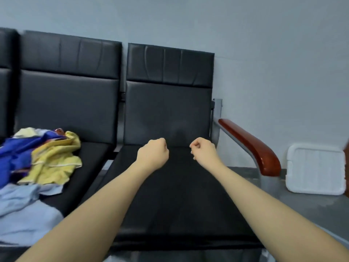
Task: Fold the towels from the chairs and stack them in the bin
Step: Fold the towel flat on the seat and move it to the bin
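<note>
Both hands are held out over the right-hand chair seat (175, 195): our left hand (153, 153) and our right hand (203, 151) are each curled into a loose fist, knuckles toward the backrest, a small gap between them. We see nothing held in either fist, though the fingertips are turned away from the camera and whatever lies inside the curl is hidden. Whether the hands touch the seat or hover just above it, we cannot tell. Our forearms enter from the near edge, cut off by the frame. On the neighbouring seat to the left lies the pile of towels (39, 167), unfolded: a yellow towel (54, 159) on top, a blue towel (17, 150) to its left, and a light blue towel (24, 210) nearest us. The pile runs off the left edge, so its full extent is not visible. A red-brown armrest (253, 148) bounds the right-hand chair on its right side. Beyond it, on the floor at far right, stands the white bin (315, 169), tilted toward the wall; its right edge is cropped and its interior cannot be made out.
</note>
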The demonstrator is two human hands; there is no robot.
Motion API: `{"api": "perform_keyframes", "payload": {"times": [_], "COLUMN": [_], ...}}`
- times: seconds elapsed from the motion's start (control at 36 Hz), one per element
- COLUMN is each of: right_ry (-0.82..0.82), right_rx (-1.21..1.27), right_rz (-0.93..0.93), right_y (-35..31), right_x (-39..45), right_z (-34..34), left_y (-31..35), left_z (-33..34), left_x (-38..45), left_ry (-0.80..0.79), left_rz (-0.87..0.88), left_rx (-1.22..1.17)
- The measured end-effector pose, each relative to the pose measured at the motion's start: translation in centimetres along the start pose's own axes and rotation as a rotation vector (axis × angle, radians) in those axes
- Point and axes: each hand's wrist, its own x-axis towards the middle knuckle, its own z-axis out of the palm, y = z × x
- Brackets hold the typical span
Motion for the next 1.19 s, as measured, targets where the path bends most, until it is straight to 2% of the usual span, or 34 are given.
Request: {"api": "perform_keyframes", "payload": {"times": [0.25,0.47,0.69,0.81,0.92,1.03,1.19], "right_ry": [-0.251,-0.449,-0.546,-0.667,-0.77,-0.779,-0.75], "right_rx": [0.059,0.113,0.132,0.11,0.089,0.085,-0.101], "right_rz": [-0.144,-0.296,-0.409,-0.52,-0.641,-0.696,-0.731], "right_y": [-6.6,-12.6,-17.3,-19.3,-20.7,-21.0,-21.0], "right_x": [2.0,2.2,2.5,2.3,1.7,1.5,1.1], "right_z": [11.6,22.2,30.6,34.7,37.7,39.7,40.8], "left_y": [-11.3,-21.2,-28.9,-32.9,-36.7,-38.0,-37.9], "left_z": [-3.5,-6.2,-7.1,-7.1,-6.9,-6.9,-6.6], "left_x": [-0.8,-2.1,-1.7,-1.7,-2.3,-3.1,-3.4], "left_ry": [0.081,0.171,0.147,0.169,0.125,0.11,0.338], "left_rz": [-0.262,-0.35,-0.533,-0.648,-0.749,-0.679,-0.547], "left_rx": [0.086,0.194,0.301,0.395,0.491,0.576,0.465]}}
